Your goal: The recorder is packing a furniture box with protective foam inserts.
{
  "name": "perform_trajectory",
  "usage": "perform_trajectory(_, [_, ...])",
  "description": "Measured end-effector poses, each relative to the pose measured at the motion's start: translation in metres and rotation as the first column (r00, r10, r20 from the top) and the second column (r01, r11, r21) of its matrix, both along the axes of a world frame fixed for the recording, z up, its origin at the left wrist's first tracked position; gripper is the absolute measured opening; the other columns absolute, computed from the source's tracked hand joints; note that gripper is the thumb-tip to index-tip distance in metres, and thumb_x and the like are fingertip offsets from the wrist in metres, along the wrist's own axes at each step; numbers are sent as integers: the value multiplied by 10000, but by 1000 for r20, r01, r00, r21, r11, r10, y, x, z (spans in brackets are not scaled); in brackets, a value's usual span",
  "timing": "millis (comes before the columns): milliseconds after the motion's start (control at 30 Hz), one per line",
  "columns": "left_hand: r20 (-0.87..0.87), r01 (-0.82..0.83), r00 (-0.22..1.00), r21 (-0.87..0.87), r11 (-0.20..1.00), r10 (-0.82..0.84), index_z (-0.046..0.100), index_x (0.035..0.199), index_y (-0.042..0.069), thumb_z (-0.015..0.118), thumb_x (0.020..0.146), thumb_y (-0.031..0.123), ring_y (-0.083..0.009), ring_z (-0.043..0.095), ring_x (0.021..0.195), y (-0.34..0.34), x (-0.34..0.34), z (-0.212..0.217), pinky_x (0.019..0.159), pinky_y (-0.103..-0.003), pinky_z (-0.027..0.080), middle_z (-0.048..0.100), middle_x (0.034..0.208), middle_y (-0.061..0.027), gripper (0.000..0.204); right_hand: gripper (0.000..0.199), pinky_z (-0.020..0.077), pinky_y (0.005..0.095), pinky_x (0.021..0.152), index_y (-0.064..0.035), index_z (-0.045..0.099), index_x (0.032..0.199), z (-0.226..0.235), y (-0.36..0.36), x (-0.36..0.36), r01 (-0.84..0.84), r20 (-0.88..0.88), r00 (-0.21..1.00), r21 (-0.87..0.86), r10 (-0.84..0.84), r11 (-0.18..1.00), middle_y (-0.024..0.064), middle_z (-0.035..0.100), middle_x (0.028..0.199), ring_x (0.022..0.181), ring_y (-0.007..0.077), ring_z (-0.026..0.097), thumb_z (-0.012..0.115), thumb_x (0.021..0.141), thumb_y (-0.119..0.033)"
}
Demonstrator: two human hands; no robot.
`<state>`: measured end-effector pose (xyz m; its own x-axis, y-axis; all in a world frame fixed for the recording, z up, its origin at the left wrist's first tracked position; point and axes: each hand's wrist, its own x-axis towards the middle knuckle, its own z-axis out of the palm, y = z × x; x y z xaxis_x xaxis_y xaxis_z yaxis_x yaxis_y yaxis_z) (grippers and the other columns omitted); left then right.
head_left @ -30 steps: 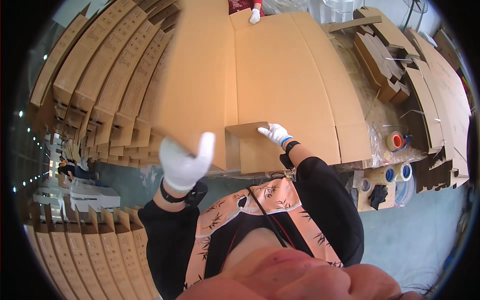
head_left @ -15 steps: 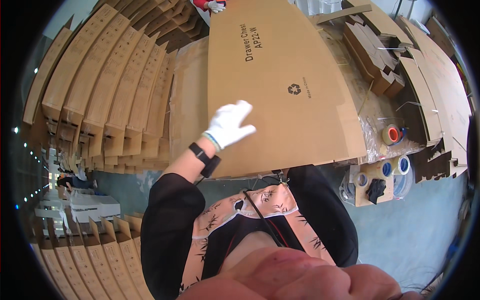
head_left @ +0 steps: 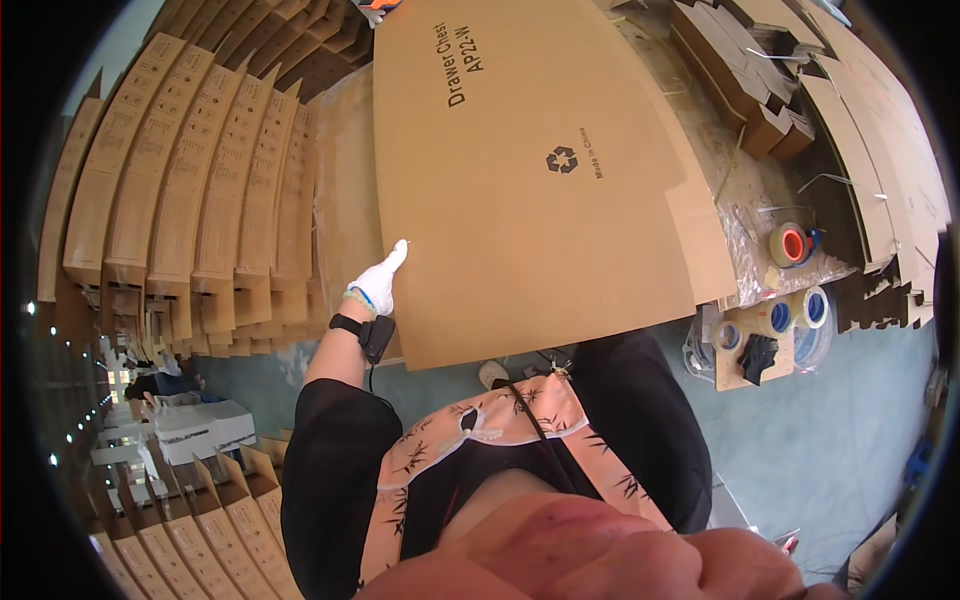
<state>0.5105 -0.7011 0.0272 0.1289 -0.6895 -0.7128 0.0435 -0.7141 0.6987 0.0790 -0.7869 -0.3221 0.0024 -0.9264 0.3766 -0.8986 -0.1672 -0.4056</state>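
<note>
A large flat brown cardboard carton [head_left: 520, 250] with black print lies in front of me, its near edge close to my body. At its left edge is my left hand [head_left: 375, 284] in a white glove, closed on the side of the carton. The thumb points away from me along the edge; the other fingers are mostly hidden. A dark band with a small box is strapped to that wrist. My right hand does not show; only the black right sleeve [head_left: 640, 410] is seen, running to the carton's near edge.
Another person's gloved hand [head_left: 377, 14] is at the carton's far left corner. Folded cartons [head_left: 160, 170] stand in rows on the left. On the right are cardboard pieces [head_left: 740, 80], a tape roll [head_left: 790, 244] and a small stand [head_left: 775, 358] with more tape rolls.
My left hand has come down from above the carton to its left edge and closed there. The carton appears shifted and turned slightly in view. The other person's hand appears farther left.
</note>
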Motion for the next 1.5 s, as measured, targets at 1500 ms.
perform_trajectory(1500, [-105, -91, 990, 30, 995, 93, 543, 1251, 83, 571, 885, 546, -211, 608, 1031, 4, 19, -23, 841, -393, 521, 625, 1176, -58, 591, 523, 389, 323, 1001, -34, 468, 1328, 192, 84, 13, -206, 943, 329, 12, 57, 978, 106, 533, 1286, 1175, 209, 494, 492, 961, -407])
